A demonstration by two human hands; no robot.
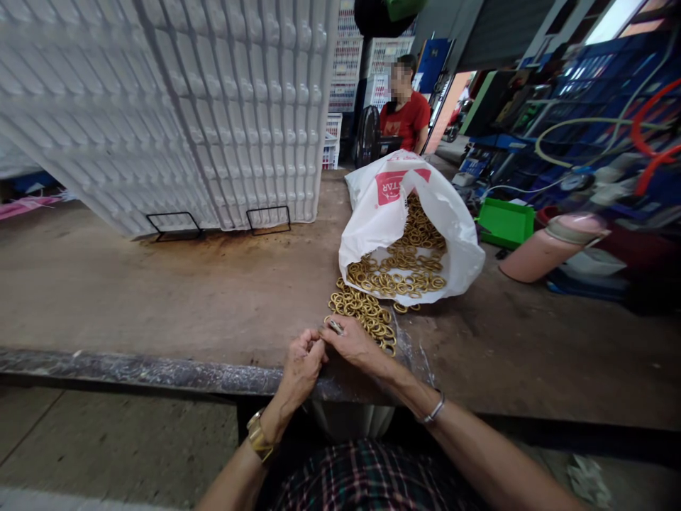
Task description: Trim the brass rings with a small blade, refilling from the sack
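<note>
My left hand (pixel 304 360) is closed just above the table's front edge, its fingertips meeting those of my right hand; whatever it pinches is hidden. My right hand (pixel 352 343) is closed around a small silvery metal piece (pixel 335 326), too small to name, which shows between thumb and fingers. Beside and behind my right hand lies a loose heap of gold-coloured rings (pixel 362 306). They trail from the mouth of a white plastic sack (pixel 367 234) with red print, lying on its side. More gold rings (pixel 420 234) fill the inside of the sack.
Tall stacks of white moulded trays (pixel 245 113) stand on the brown table (pixel 255 298) behind wire stands (pixel 269 220). Rightward are a green tray (pixel 507 221) and a pink bottle (pixel 550 250). A person in red (pixel 409 117) is beyond the sack, near a black fan (pixel 368 135).
</note>
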